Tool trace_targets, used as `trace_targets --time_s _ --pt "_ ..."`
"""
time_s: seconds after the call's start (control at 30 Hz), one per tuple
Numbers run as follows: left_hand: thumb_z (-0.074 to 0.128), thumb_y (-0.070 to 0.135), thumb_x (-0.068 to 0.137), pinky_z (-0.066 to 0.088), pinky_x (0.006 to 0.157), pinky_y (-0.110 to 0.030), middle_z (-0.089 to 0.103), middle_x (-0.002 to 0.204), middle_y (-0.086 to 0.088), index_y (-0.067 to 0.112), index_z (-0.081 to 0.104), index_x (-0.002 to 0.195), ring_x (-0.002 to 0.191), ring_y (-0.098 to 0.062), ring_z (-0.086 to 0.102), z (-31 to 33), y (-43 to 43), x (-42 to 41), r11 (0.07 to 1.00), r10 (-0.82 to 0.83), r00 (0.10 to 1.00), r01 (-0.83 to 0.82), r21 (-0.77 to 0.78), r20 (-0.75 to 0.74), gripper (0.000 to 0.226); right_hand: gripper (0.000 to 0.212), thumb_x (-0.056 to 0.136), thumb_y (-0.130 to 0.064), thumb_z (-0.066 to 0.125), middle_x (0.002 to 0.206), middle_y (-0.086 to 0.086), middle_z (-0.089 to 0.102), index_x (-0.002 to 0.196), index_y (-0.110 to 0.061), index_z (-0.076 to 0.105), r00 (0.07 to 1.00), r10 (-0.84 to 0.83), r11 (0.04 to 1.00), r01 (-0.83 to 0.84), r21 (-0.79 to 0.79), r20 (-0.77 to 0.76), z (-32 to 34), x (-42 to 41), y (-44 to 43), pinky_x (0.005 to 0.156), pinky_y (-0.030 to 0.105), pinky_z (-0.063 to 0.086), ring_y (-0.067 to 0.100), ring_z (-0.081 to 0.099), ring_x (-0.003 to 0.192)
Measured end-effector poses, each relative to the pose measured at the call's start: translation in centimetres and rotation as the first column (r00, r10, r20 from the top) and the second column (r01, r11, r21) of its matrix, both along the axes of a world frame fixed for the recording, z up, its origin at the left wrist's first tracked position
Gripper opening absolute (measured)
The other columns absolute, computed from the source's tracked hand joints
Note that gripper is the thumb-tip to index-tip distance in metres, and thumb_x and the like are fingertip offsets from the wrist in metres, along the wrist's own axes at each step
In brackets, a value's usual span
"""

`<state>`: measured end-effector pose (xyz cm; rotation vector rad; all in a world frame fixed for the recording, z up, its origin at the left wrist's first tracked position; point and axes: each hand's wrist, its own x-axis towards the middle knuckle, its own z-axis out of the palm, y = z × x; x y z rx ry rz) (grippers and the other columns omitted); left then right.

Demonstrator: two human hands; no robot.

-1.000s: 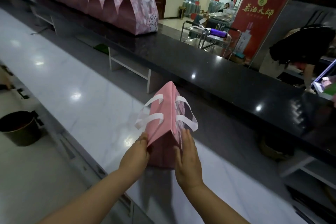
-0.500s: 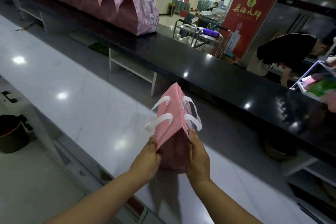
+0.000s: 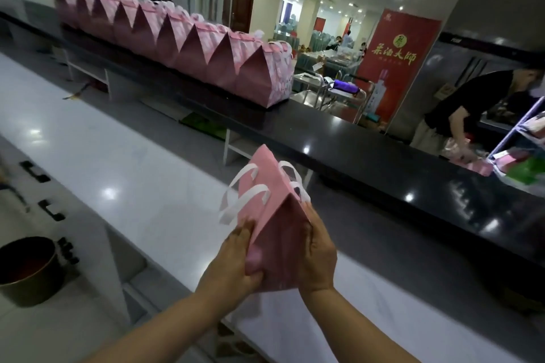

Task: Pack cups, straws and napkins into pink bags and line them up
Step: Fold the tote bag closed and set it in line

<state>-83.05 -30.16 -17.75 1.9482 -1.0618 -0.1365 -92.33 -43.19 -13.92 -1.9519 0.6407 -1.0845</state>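
I am gripping a pink bag [image 3: 274,233] at lower centre between my left hand [image 3: 236,259] and right hand [image 3: 317,253], fingers closed on its sides, above the white counter [image 3: 118,162]; finished bags [image 3: 182,47] are lining the upper left.

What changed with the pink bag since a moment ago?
Not much: the pink bag stays pinched shut between the left hand and right hand, above the white counter. Only the view swung left, showing more of the row of bags on the black ledge.
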Motion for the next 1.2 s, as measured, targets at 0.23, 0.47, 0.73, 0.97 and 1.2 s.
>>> trace_targets --time_s 0.23,0.47,0.73,0.97,1.2 --pt "0.056 0.068 0.071 0.039 0.088 -0.028 0.034 0.141 0.010 0.034 0.017 0.140 0.121 -0.012 0.041 6.4 0.4 10.4 0.952 0.240 0.965 -0.256 -0.168 -0.109 0.087 0.029 0.093 -0.048 0.041 0.121 -0.030 0.057 0.119 -0.054 0.053 0.953 0.050 0.998 -0.059 0.021 0.300 7.7 10.3 0.8 0.100 0.032 0.045 -0.004 0.051 0.117" --pt "0.047 0.057 0.086 0.051 0.072 -0.029 0.061 0.101 0.017 0.042 0.048 0.112 0.092 -0.005 0.059 11.8 -5.6 17.5 0.952 0.052 0.990 -0.089 -0.293 -0.132 0.029 0.040 0.092 -0.052 0.036 0.127 -0.008 0.059 0.126 -0.041 0.054 0.897 -0.115 0.983 0.163 -0.078 0.428 11.7 17.7 -3.8 0.100 0.034 0.042 0.008 0.052 0.119" --pt "0.059 0.033 0.070 0.052 0.080 -0.038 0.061 0.106 0.006 0.033 0.048 0.116 0.091 -0.015 0.061 13.6 -14.8 25.2 0.992 -0.073 0.993 0.062 -0.108 -0.098 0.047 0.042 0.097 -0.042 0.034 0.131 0.001 0.058 0.131 -0.025 0.053 0.899 -0.328 0.936 0.351 -0.030 0.292 12.8 24.0 -12.1 0.094 0.030 0.042 0.021 0.054 0.118" --pt "0.066 0.037 0.068 0.045 0.069 -0.028 0.060 0.106 0.008 0.032 0.045 0.115 0.086 -0.013 0.060 12.7 -21.5 30.8 0.997 -0.071 0.994 0.066 -0.049 -0.089 0.051 0.050 0.094 -0.009 0.042 0.132 0.000 0.054 0.137 -0.034 0.045 0.961 -0.269 0.958 0.273 -0.087 0.056 13.4 29.1 -18.7 0.096 0.028 0.043 0.017 0.053 0.115" --pt "0.058 0.018 0.085 0.044 0.074 -0.034 0.054 0.115 -0.007 0.017 0.045 0.118 0.098 -0.028 0.058 12.3 -28.3 36.3 0.999 -0.033 0.990 0.029 0.036 0.135 0.036 0.077 0.078 -0.009 0.060 0.137 0.010 0.042 0.146 -0.025 0.028 0.912 -0.384 0.894 0.407 0.190 -0.146 12.0 33.5 -23.9 0.101 0.041 0.042 0.028 0.047 0.120"
